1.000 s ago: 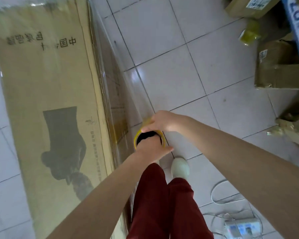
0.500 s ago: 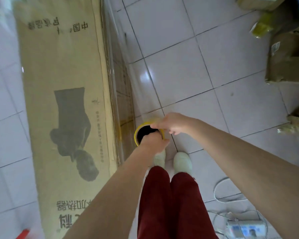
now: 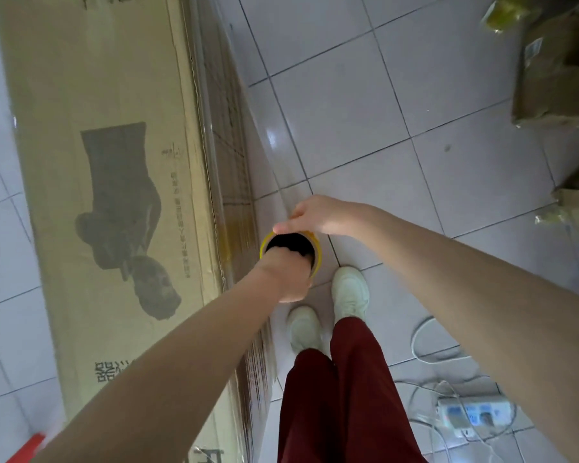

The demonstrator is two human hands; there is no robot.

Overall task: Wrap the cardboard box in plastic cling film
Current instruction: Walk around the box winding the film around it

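Observation:
A long cardboard box [image 3: 91,182] with a dark printed chair picture stands on the tiled floor at the left. Clear cling film [image 3: 248,168] stretches along its right side down to a roll with a yellow core [image 3: 317,253] held upright beside the box. My left hand [image 3: 286,275] has its fingers inside the core's open top, so the fingers are hidden. My right hand [image 3: 315,215] grips the far rim of the roll from above, thumb along the edge.
My white shoes [image 3: 350,292] and red trousers [image 3: 341,402] are right below the roll. A power strip [image 3: 472,414] with white cables lies on the floor at the lower right. Wrapped brown parcels [image 3: 555,71] sit at the upper right. A red object [image 3: 27,446] shows at the lower left.
I have stepped along the box's side with the roll, so the box slides toward the top of the view. Both hands keep their hold on the roll.

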